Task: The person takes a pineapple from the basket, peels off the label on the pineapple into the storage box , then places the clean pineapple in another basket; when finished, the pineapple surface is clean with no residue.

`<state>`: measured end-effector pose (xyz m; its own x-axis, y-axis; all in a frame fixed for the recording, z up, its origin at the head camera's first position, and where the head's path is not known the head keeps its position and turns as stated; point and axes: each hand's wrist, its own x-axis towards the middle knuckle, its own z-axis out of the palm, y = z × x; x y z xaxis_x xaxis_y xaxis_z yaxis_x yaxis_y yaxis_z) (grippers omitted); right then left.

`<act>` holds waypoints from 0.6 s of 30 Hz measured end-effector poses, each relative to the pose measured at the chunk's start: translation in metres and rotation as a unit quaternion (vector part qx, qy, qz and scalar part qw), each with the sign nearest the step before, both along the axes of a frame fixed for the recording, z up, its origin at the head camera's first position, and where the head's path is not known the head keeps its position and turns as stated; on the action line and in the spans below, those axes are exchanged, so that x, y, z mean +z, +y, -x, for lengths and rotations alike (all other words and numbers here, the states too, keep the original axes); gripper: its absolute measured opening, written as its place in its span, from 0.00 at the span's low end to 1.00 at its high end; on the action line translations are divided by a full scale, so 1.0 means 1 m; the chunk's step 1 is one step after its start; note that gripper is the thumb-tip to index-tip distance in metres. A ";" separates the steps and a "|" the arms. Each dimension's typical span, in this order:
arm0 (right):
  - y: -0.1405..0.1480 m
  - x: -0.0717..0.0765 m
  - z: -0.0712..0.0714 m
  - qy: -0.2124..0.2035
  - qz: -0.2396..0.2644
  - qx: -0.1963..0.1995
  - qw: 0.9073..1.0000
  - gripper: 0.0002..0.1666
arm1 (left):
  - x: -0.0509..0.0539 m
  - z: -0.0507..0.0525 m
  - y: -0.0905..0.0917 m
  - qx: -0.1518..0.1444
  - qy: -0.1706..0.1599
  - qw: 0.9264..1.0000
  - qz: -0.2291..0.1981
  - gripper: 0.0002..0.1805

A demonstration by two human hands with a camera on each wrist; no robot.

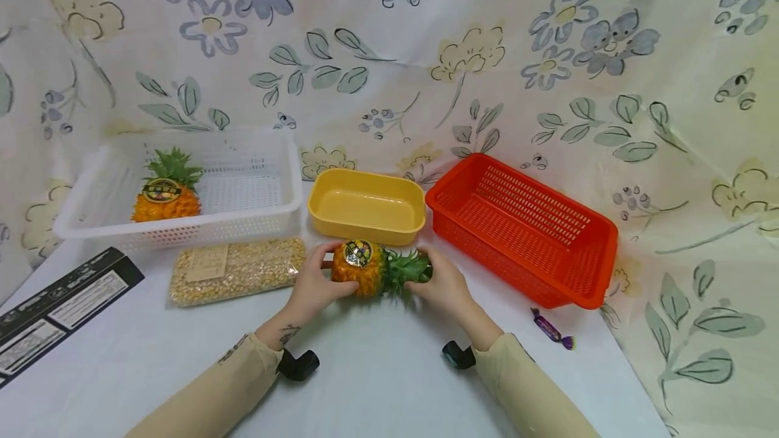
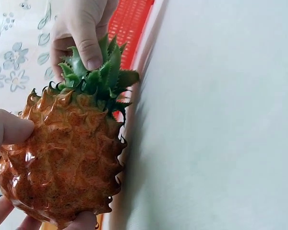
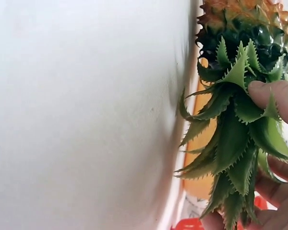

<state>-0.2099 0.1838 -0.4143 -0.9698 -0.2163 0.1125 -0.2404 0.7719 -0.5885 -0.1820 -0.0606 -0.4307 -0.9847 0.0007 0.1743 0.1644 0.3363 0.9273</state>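
Both hands hold an orange toy pineapple (image 1: pixel 365 270) on its side over the white table, in front of the yellow basin. My left hand (image 1: pixel 319 279) grips the body, thumb on the near side and fingers around the base. The leafy green crown (image 3: pixel 235 129) lies in my right hand (image 1: pixel 443 284), with the thumb pressed on the leaves; some of its fingers are hidden behind them. A round dark label (image 1: pixel 358 253) faces up on the body. In the left wrist view, the spiky body (image 2: pixel 62 153) fills the space between the left thumb and fingers.
A white basket (image 1: pixel 255 218) at the left contains another pineapple (image 1: pixel 167 188). Behind the hands stands a yellow basin (image 1: pixel 365 227), with a red basket (image 1: pixel 517 276) to its right. A bag of yellow grains (image 1: pixel 237 272), a black box (image 1: pixel 67 306) and a purple wrapped candy (image 1: pixel 552 328) lie nearby.
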 end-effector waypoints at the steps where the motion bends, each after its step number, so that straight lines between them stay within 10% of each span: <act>1: 0.000 0.000 0.001 -0.001 0.000 -0.002 1.000 0.43 | 0.001 0.002 0.000 0.000 -0.005 1.000 -0.002 0.41; 10: 0.003 0.004 0.008 -0.015 -0.013 0.007 1.000 0.45 | 0.006 0.009 0.002 -0.002 -0.038 0.999 -0.009 0.42; 18: 0.004 0.040 0.014 0.019 -0.010 0.035 0.999 0.30 | 0.003 0.010 0.002 -0.007 -0.036 0.999 -0.013 0.41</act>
<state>-0.2237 0.1880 -0.3738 -0.9473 -0.2856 0.1448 -0.3163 0.7640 -0.5624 -0.1923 -0.0586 -0.4275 -0.9946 0.0113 0.1033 0.1018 0.3094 0.9455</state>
